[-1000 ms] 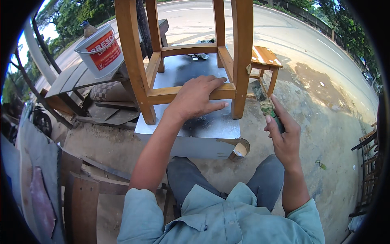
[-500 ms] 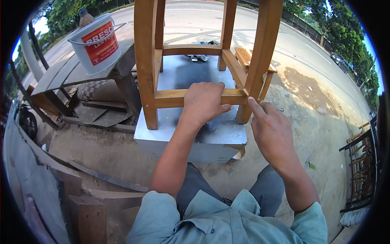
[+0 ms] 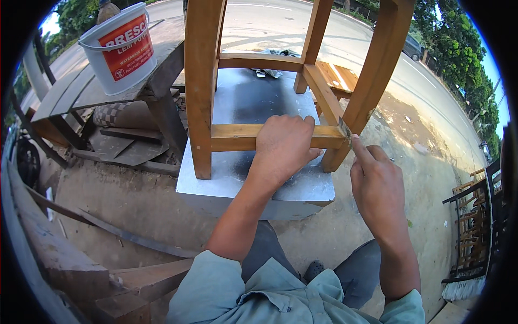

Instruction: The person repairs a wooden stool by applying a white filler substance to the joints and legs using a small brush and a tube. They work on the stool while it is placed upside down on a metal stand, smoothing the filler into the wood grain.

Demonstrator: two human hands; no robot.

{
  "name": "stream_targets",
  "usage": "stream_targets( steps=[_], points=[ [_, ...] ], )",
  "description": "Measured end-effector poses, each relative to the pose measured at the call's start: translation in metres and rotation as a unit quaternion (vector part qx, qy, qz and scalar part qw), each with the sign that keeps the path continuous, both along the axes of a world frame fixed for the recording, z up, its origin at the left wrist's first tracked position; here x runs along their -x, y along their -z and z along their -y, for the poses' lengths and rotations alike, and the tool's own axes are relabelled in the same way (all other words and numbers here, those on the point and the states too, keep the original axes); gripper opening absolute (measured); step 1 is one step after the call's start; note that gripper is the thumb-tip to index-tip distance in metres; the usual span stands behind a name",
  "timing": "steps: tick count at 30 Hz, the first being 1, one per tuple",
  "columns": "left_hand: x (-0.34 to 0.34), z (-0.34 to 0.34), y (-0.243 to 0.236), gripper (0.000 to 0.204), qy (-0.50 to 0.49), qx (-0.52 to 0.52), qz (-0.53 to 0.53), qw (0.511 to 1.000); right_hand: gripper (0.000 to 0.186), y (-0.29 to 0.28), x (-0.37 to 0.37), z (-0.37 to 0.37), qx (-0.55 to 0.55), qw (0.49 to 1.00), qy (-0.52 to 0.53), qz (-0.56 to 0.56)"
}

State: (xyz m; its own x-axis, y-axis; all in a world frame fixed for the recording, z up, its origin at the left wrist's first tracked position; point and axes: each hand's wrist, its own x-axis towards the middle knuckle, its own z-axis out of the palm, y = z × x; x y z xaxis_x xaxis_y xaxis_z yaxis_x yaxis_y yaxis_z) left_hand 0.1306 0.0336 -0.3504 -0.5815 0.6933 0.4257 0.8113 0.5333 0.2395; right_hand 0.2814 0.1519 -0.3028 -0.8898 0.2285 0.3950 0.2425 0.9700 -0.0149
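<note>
A varnished wooden stool frame (image 3: 200, 97) stands on a silver-grey box (image 3: 202, 186) with a dark patch on its top. My left hand (image 3: 280, 143) is closed over the stool's near crossbar (image 3: 232, 138), fingers wrapped across the top edge. In my right hand (image 3: 379, 186) is a thin flat blade like a small knife or scraper (image 3: 344, 129), its handle hidden by my fingers. Along the back of the blade lies my index finger. The blade touches the joint where the crossbar meets the right near leg (image 3: 372, 70).
To the left, a rough wooden table (image 3: 70, 100) carries a white bucket (image 3: 116, 70) with a red label. Boards (image 3: 145, 270) lie at lower left. Another wooden piece (image 3: 337, 78) stands behind the stool. Black-framed furniture (image 3: 475, 221) is at far right. A road (image 3: 259, 16) runs beyond.
The stool appears tilted slightly, its right legs shifted rightward in view. My right hand has moved a little right and down, and the blade now shows at the joint. My left hand keeps its grip.
</note>
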Motion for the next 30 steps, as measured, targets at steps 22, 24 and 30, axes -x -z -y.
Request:
stream_targets(
  steps=[22, 24, 30],
  points=[
    [0.001, 0.001, 0.000, 0.048, 0.006, 0.004, -0.010, 1.000, 0.044, 0.000, -0.001, 0.001, 0.006, 1.000, 0.001, -0.001],
    [0.000, 0.001, -0.001, 0.048, 0.007, 0.005, -0.007, 1.000, 0.043, 0.004, -0.002, 0.002, 0.006, 1.000, 0.007, -0.004],
    [0.001, 0.002, -0.002, 0.049, 0.005, 0.013, -0.007, 1.000, 0.043, -0.001, 0.001, 0.007, 0.010, 0.998, 0.040, 0.044]
  ],
)
